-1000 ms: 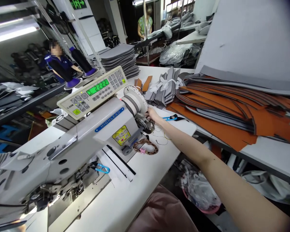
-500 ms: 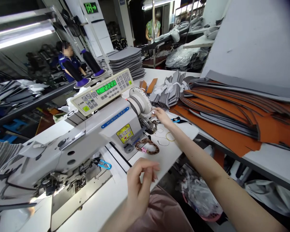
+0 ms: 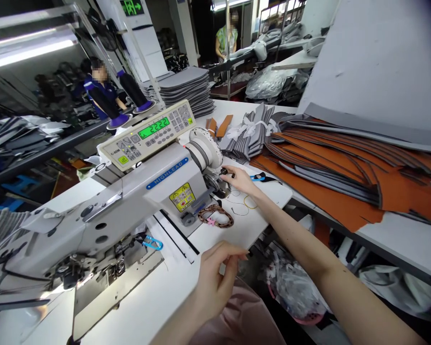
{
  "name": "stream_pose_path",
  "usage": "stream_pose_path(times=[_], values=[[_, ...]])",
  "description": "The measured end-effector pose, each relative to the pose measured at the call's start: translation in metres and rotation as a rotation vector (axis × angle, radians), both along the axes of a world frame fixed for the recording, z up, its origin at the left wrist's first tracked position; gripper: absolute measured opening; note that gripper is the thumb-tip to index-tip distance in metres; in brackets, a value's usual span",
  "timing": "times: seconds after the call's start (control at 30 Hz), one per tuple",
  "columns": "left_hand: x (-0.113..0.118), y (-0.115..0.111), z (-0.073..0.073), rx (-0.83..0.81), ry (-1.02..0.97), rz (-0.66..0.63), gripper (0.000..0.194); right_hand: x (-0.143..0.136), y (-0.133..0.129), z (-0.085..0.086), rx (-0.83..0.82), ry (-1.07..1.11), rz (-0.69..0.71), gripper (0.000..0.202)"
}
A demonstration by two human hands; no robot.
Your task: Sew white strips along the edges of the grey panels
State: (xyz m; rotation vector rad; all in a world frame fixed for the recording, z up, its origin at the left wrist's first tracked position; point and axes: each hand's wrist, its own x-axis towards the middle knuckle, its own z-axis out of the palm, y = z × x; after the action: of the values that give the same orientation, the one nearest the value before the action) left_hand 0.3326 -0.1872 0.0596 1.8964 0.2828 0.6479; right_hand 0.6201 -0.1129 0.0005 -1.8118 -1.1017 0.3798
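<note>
My right hand [image 3: 240,179] reaches past the handwheel of the sewing machine [image 3: 168,179]. Its thumb and fingers are pinched on a small bobbin [image 3: 223,171] at the bobbin winder [image 3: 215,184]; the fingers partly cover it. Nearer to me, my left hand [image 3: 215,275] hovers over the front edge of the white table [image 3: 237,239], fingers loosely curled together, with nothing visible in them. A leopard-print hair tie [image 3: 217,215] with a pink charm lies between the two hands. Loose thread and a yellow ring [image 3: 250,201] rest beside the winder.
Blue thread snips [image 3: 153,243] lie by the needle area; another blue-handled tool [image 3: 257,177] is behind my right wrist. Orange and grey panels [image 3: 330,177] cover the right side. Thread cones [image 3: 132,91] stand behind the control panel [image 3: 149,134]. Two people work farther back.
My right hand has moved slightly left and down, bringing the bobbin from beside the handwheel to the winder. My left hand has shifted a little to the right, still curled.
</note>
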Motion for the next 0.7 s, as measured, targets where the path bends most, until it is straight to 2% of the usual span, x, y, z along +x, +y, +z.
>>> stream_pose_path(times=[0.1, 0.17, 0.33, 0.47, 0.57, 0.7], values=[[0.006, 0.0, -0.003, -0.02, 0.02, -0.02, 0.026, 0.002, -0.005, -0.003, -0.01, 0.014, 0.055, 0.066], [0.011, 0.0, -0.004, -0.048, 0.036, -0.034, 0.026, 0.003, -0.007, -0.002, -0.011, 0.017, 0.079, 0.07], [0.029, 0.0, -0.008, -0.186, 0.092, -0.031, 0.026, -0.001, -0.006, 0.004, -0.005, 0.013, 0.113, 0.063], [0.05, 0.007, -0.019, -0.364, 0.103, 0.044, 0.024, -0.002, -0.01, 0.011, 0.017, 0.029, 0.105, 0.057], [0.071, 0.019, -0.03, -0.453, 0.047, 0.11, 0.023, -0.002, -0.025, 0.018, 0.053, 0.074, 0.049, 0.064], [0.106, 0.032, -0.039, -0.685, -0.025, 0.183, 0.047, -0.019, -0.061, 0.031, 0.186, 0.33, 0.051, 0.09]])
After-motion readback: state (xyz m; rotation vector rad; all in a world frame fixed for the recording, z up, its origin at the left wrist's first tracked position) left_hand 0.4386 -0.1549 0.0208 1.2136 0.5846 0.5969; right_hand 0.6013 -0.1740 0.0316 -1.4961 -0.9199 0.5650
